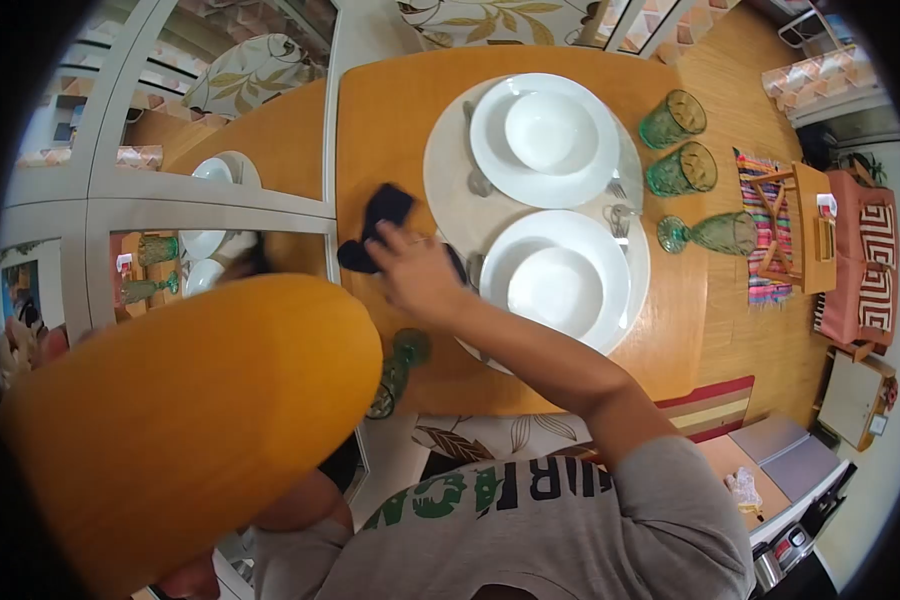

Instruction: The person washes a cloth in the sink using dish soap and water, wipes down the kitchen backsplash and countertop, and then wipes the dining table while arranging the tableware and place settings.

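Observation:
My right hand [417, 270] is on a dark cloth [388, 207] at the left part of the wooden table [370, 110], its fingers pressed onto the bunched fabric. The cloth is slightly blurred. Low on the left, my left hand [192, 578] shows only in part, holding the lower edge of a large orange oval board [200, 410], which hides most of that hand. Just right of my right hand is a white plate [615, 290] with a bowl [555, 293] on it.
Another plate [485, 160] with a bowl [552, 132] is on a pale oval mat [448, 150]. Two green tumblers [672, 120] and a green goblet [725, 232] are at the right. Another green goblet [395, 375] is beside the board. Glass doors [210, 212] border the table's left side.

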{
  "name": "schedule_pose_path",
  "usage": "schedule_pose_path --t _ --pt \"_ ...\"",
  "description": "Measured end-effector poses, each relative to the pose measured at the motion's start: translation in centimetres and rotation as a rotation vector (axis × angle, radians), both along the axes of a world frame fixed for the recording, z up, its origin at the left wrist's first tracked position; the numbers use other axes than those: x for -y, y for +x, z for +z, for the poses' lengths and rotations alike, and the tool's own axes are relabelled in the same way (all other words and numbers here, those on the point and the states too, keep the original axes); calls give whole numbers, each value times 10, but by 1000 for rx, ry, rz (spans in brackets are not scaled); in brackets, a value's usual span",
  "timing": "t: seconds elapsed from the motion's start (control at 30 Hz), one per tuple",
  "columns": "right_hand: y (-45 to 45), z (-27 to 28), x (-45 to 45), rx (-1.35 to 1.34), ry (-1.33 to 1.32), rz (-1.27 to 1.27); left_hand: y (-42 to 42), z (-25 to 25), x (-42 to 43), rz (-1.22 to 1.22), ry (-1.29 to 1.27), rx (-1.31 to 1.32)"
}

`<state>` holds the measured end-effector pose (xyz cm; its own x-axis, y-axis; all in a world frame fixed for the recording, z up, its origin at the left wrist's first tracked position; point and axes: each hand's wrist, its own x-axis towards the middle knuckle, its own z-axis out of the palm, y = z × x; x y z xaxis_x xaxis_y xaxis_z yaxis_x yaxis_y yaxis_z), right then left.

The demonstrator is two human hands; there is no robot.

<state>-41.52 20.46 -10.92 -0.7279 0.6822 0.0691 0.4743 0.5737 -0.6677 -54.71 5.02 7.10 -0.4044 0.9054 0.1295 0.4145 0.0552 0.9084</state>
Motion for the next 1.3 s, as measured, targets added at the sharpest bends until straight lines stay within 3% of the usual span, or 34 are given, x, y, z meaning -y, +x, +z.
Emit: schedule_pose_path --t 0.03,0.1,0.13,0.23,0.4,0.5,0.6,0.77,0.8,0.87,0.9,0.97,1.03,1.1,1.2,1.3 --pt "-35 -38 9 107 161 43 -2 0 0 -1 5 3" --pt "-68 -86 -4 62 282 57 -6 -3 0 -2 11 15" --pt "-82 -98 -13 24 386 68 -9 -5 -2 -1 9 22" --pt "-124 -102 -112 197 531 -209 -16 -10 -5 18 7 30" --pt "-160 -107 -270 143 373 -361 -20 -17 -14 18 29 31" --pt "-165 -114 -247 212 464 -362 -20 -19 -15 22 62 23" --pt "-149 -116 -162 214 524 -277 -18 -15 -20 -1 151 -2" --pt "-92 -93 -9 94 388 -74 -17 14 -58 -31 446 -40" --pt "-85 -96 3 84 395 -92 -17 15 -68 24 523 -38" --pt "-66 -107 24 -214 36 188 -18 3 -81 277 563 -61" --pt "-55 -101 25 -219 40 183 -18 -7 -87 414 541 -71" --pt "-32 -83 21 -438 -270 95 -13 -17 -99 400 270 -33" --pt "16 -39 14 -548 -176 -41 -22 -39 -110 325 91 -171" --pt "73 -9 21 -621 -315 -197 -15 -70 -125 212 218 -52" --pt "180 44 40 -527 -399 -356 -16 -109 -138 177 282 -125" --pt "270 59 73 -694 -472 -676 -19 -142 -145 263 212 -337"
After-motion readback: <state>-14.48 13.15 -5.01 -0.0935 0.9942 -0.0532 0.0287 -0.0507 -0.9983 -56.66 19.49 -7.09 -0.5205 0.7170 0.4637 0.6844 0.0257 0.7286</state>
